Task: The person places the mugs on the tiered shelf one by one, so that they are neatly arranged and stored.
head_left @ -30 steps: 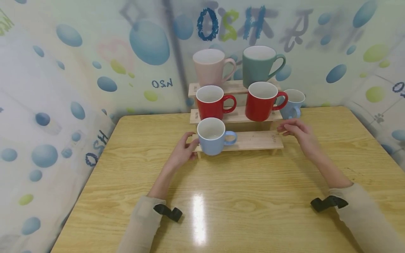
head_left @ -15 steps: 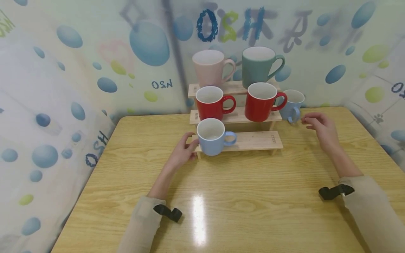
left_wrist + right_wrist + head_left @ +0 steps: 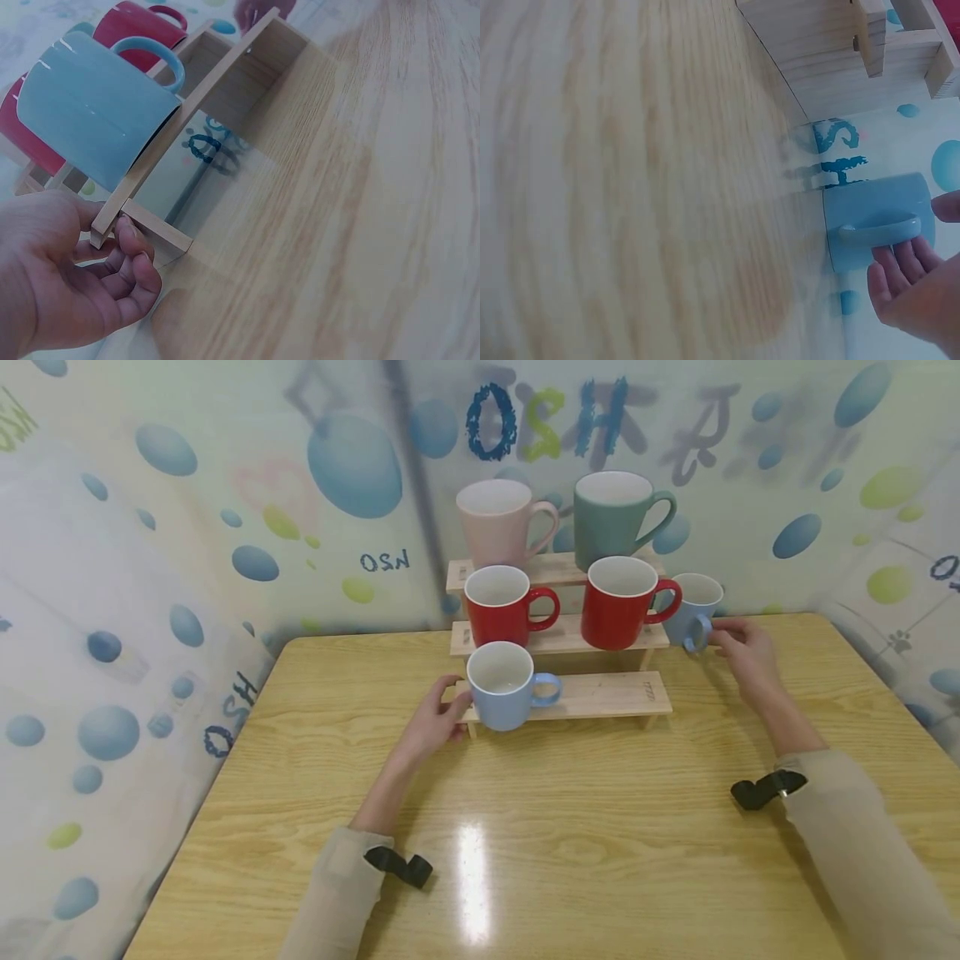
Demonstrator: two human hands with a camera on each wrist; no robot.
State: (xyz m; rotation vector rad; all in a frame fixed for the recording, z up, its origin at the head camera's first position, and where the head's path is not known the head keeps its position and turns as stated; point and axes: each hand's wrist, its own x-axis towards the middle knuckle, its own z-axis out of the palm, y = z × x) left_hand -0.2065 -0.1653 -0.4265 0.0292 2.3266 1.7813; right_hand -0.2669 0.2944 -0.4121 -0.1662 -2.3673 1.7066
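Note:
The left hand point(image 3: 431, 722) holds the left end of the lowest tier of a wooden stepped mug rack point(image 3: 611, 695); the left wrist view has the thumb over the board and fingers beneath it. Beside that hand a light blue mug point(image 3: 501, 700) stands upright on this tier, handle to the right. Behind the rack's right end, another light blue mug point(image 3: 686, 608) stands on the table, its handle facing forward. The right hand point(image 3: 750, 660) has its fingertips right at this handle. In the right wrist view, the thumb is apart from the fingers, near the mug's rim point(image 3: 924, 191).
Two red mugs point(image 3: 497, 610) occupy the middle tier. On the top tier are a pink mug point(image 3: 491, 522) and a green mug point(image 3: 611, 522). The wooden table point(image 3: 585, 827) meets a patterned backdrop point(image 3: 360, 568) close behind the rack.
The right hand moved from the rack's right end out to the right, then back in to the rear blue mug's handle. The left hand stays on the rack.

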